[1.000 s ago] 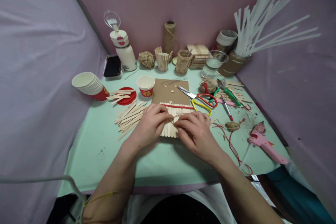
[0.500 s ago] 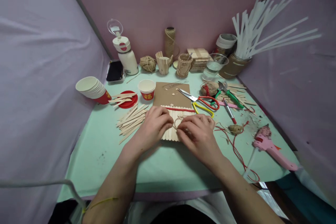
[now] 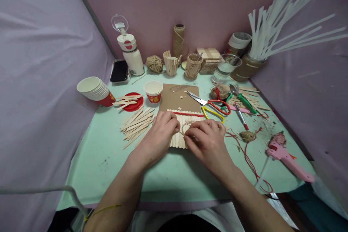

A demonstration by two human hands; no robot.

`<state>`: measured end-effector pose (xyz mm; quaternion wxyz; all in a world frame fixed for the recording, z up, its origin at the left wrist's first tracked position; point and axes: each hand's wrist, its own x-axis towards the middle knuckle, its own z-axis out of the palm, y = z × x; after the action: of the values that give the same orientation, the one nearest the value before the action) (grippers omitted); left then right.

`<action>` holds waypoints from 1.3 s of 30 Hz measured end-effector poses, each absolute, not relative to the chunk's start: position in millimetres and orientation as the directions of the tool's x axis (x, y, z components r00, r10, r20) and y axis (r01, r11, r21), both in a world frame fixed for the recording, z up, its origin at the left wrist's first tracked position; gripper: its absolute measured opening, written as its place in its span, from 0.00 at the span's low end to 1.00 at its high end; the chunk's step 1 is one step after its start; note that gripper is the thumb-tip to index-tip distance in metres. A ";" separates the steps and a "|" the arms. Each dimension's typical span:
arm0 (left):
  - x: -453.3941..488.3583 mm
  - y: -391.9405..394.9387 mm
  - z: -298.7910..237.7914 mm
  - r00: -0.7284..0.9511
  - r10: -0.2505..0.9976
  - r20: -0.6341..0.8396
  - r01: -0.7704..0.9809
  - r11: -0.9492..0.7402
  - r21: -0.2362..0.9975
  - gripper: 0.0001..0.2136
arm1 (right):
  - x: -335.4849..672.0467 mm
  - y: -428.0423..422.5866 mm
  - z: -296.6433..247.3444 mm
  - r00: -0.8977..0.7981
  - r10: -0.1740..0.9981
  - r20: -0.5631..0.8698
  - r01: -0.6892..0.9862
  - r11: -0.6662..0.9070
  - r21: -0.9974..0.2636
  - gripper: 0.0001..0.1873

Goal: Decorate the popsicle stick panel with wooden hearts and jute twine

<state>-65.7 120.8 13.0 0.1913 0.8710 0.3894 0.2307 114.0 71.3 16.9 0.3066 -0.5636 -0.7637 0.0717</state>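
Observation:
A flat panel of wooden craft sticks (image 3: 183,119) with a red cord along its top edge lies on the green table, below a brown cardboard sheet (image 3: 178,97). My left hand (image 3: 160,135) and my right hand (image 3: 206,140) rest on the panel, fingers curled and pinched together. Between them a thin loop of jute twine (image 3: 185,126) curves over the sticks, and both hands pinch it. The lower part of the panel is hidden under my hands.
Loose craft sticks (image 3: 136,121) lie left of the panel; scissors (image 3: 210,106) and green pliers (image 3: 240,98) right of it. Red cord (image 3: 248,156) trails toward a pink glue gun (image 3: 288,156). Paper cups (image 3: 94,90), a bottle (image 3: 132,52), twine spools and jars line the back.
The twine between my hands has bent from a short straight piece into a loop. Both hands stay on the panel with small finger shifts; the view has drifted slightly.

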 end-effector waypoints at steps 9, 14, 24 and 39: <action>-69.5 120.8 22.5 0.556 0.795 0.242 0.551 -0.571 0.609 0.05 | 114.8 69.6 17.0 -0.196 0.891 0.408 0.818 0.378 -0.434 0.03; -73.5 122.6 29.1 0.434 0.839 0.328 0.560 -0.537 0.631 0.06 | 115.2 69.8 15.4 -0.188 0.889 0.417 0.807 0.382 -0.451 0.04; -67.4 119.2 24.6 0.573 0.733 0.367 0.486 -0.664 0.568 0.10 | 118.1 69.0 15.2 -0.191 0.895 0.404 0.806 0.378 -0.455 0.03; -58.2 116.9 23.6 0.637 0.695 0.334 0.474 -0.695 0.541 0.07 | 142.4 62.3 17.0 -0.159 0.857 0.489 0.769 0.418 -0.483 0.07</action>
<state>-58.2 116.9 23.6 0.2062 0.8810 0.3317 0.2670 142.4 62.3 17.0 0.3651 -0.5359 -0.7588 0.0603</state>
